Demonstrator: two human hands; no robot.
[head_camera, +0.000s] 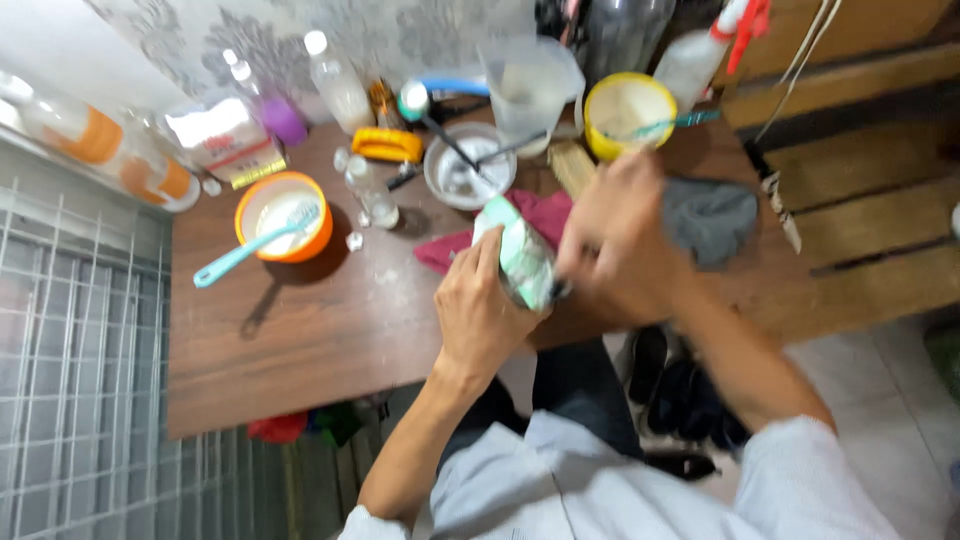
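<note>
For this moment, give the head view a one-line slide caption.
Both hands, left and right, hold a green-and-white packet over a cluttered brown table.

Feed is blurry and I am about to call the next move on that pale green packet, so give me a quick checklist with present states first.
1. Left hand grips the pale green packet: ok.
2. Right hand at the packet's upper end: ok, though motion-blurred.
3. Packet open or sealed: cannot tell.
4. Packet held over the wooden table, near its front edge: ok.
5. Orange bowl holds a teal spoon and stands apart from the hands: ok.
6. Red cloth lies behind the packet: ok.
</note>
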